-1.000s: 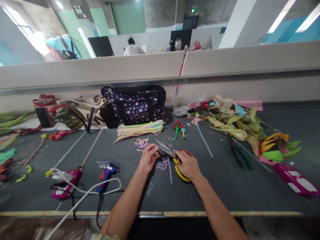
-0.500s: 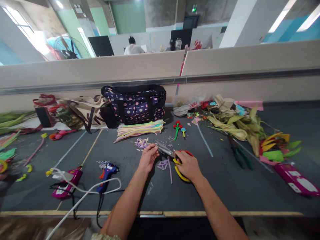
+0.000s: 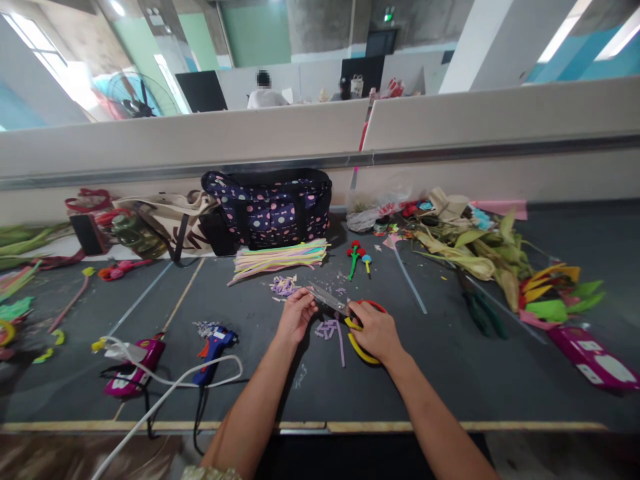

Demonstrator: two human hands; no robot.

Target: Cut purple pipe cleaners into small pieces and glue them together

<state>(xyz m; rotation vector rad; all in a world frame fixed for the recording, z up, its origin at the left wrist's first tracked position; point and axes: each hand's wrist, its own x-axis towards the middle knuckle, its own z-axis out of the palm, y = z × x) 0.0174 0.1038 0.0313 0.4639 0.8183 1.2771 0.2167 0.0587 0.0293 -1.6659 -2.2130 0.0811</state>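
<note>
My right hand [image 3: 377,332] is wrapped round the red and yellow handles of a pair of scissors [image 3: 331,301], whose blades point left. At the blade tips, the fingers of my left hand [image 3: 297,316] are pinched together; whatever they hold is too small to make out. Below the blades lie short purple cut pieces [image 3: 326,329] and one longer purple strip [image 3: 341,347]. Beyond my left hand is a small heap of purple and pale clippings [image 3: 284,287].
A bundle of pastel pipe cleaners [image 3: 280,259] lies before a patterned bag [image 3: 280,210]. A blue glue gun [image 3: 215,353] and a white cable [image 3: 170,393] are on the left. Green-handled pliers [image 3: 480,310], dried husks [image 3: 470,257] and a purple device [image 3: 593,360] lie right.
The scissor blades have drawn closer together at the tips of my left fingers. Both hands have stayed in almost the same place.
</note>
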